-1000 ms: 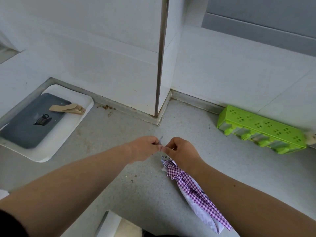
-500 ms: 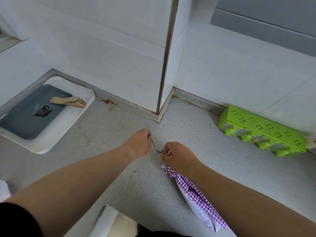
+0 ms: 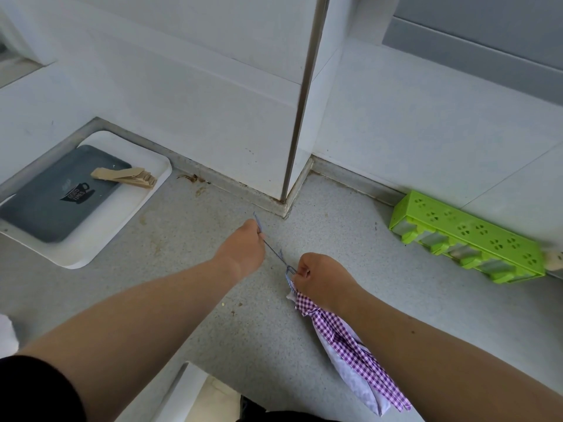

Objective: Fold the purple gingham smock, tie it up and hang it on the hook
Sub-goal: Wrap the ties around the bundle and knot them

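The purple gingham smock [image 3: 350,348] is rolled into a long narrow bundle that hangs down from my right hand [image 3: 323,280], which grips its top end above the grey counter. A thin tie string [image 3: 275,254] runs taut from that top end up and to the left. My left hand [image 3: 243,248] pinches the string's far end, and a short tail sticks out above the fingers. The two hands are a hand's width apart. No hook is in view.
A white tray [image 3: 115,236] holding a dark grey tray and several wooden pegs sits at the left. A green plastic rack [image 3: 466,236] lies along the wall at the right. A white wall corner with a metal strip [image 3: 300,117] stands straight ahead.
My hands were together at the bundle's top. My left hand has since pulled away up and to the left, drawing the string taut, while my right hand kept hold of the bundle.
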`<move>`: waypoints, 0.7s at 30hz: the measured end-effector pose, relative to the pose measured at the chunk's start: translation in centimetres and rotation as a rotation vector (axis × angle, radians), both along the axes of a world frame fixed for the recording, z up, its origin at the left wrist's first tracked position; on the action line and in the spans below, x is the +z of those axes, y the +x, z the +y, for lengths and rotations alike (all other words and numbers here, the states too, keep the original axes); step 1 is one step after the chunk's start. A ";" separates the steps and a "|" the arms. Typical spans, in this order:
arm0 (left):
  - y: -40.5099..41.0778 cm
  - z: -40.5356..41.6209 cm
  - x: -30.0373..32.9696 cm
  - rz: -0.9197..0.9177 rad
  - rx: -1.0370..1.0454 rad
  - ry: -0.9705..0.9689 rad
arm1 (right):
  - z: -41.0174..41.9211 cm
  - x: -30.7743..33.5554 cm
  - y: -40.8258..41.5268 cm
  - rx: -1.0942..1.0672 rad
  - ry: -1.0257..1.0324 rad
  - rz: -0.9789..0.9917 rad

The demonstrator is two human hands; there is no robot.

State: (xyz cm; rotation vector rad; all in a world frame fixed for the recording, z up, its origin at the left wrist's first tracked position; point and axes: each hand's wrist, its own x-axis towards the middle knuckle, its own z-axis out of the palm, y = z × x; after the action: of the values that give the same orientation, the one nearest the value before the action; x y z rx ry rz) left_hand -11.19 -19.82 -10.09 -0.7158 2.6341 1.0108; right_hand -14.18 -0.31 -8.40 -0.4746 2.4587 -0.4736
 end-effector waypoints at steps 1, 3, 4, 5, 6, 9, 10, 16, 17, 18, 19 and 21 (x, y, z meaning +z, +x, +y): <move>0.0 0.1 0.1 0.003 0.001 -0.007 | 0.0 0.0 0.0 -0.004 0.001 0.000; 0.1 0.1 0.1 0.010 0.008 -0.015 | 0.2 -0.1 0.0 -0.010 -0.001 -0.009; 0.0 0.1 0.1 0.014 0.015 0.001 | 0.3 -0.1 0.0 -0.016 -0.008 -0.017; 0.0 0.1 0.2 0.015 0.027 0.039 | 0.4 -0.1 0.0 -0.025 -0.022 -0.025; -0.1 0.0 0.2 0.009 0.044 0.107 | 0.6 -0.1 0.0 -0.035 -0.043 -0.026; -0.3 0.1 0.4 -0.082 0.048 0.362 | 0.9 0.4 -0.2 -0.075 -0.131 -0.032; -0.4 0.2 0.5 -0.133 0.023 0.423 | 0.8 0.7 -0.3 -0.100 -0.162 -0.052; 0.4 1.9 2.4 -0.338 -0.286 0.561 | 0.7 2.2 -1.0 -0.233 -0.293 -0.215; 0.6 2.2 2.6 -0.325 -0.319 0.560 | 0.8 2.6 -1.0 -0.258 -0.315 -0.236; 0.6 2.5 2.7 -0.302 -0.350 0.523 | 0.9 2.8 -1.0 -0.281 -0.339 -0.250; 0.6 2.7 3.0 -0.285 -0.379 0.477 | 1.0 3.0 -1.1 -0.299 -0.358 -0.254; 0.4 3.2 3.4 -0.252 -0.398 0.393 | 1.2 3.5 -1.3 -0.314 -0.368 -0.244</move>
State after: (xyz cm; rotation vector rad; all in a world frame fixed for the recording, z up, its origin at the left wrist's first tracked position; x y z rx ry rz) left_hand -10.78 -16.65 -6.65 -0.2013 2.1478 1.1730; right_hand -15.50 0.85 -4.92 -0.1573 2.2182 -1.0593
